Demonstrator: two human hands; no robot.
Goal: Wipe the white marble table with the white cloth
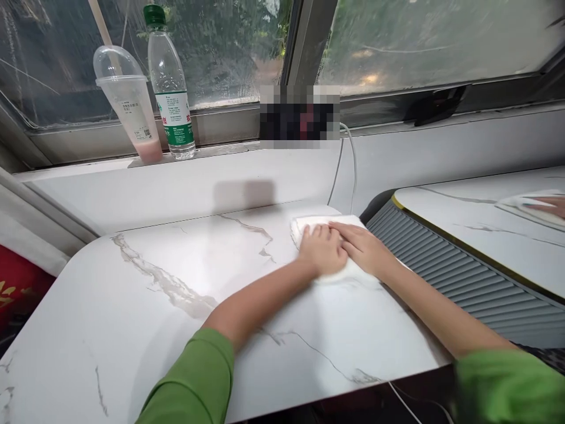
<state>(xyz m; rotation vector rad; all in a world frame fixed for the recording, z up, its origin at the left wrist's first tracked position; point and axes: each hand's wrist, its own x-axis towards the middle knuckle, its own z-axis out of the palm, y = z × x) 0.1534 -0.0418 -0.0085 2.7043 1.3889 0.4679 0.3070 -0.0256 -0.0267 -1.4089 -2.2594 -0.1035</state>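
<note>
Lying flat on a white cloth (353,274), the left hand (324,250) and the right hand (362,250) are set close together, with their fingers stretched out rather than curled into a fist. The cloth is covered in large part by the palms and is spread on the white marbled tabletop (247,256), near its right side and toward its far end. Whether any fold of the cloth is pinched under the fingers cannot be told. Both upper arms are covered by green sleeves (194,377), and the forearms are left bare. On the window sill (233,150) beyond, a clear cup (132,112) is seen with a domed lid, a straw and a little pink liquid at the bottom; just beside it a clear bottle (176,118) with a green cap and a green-and-white label is stood upright. A white cable (354,171) is hung down the wall below a blurred-out patch. To the right, a grey ribbed surface (459,277) is placed between this tabletop and a second marbled one (463,206), where another person's hand (549,204) is rested on another white cloth (507,202).
</note>
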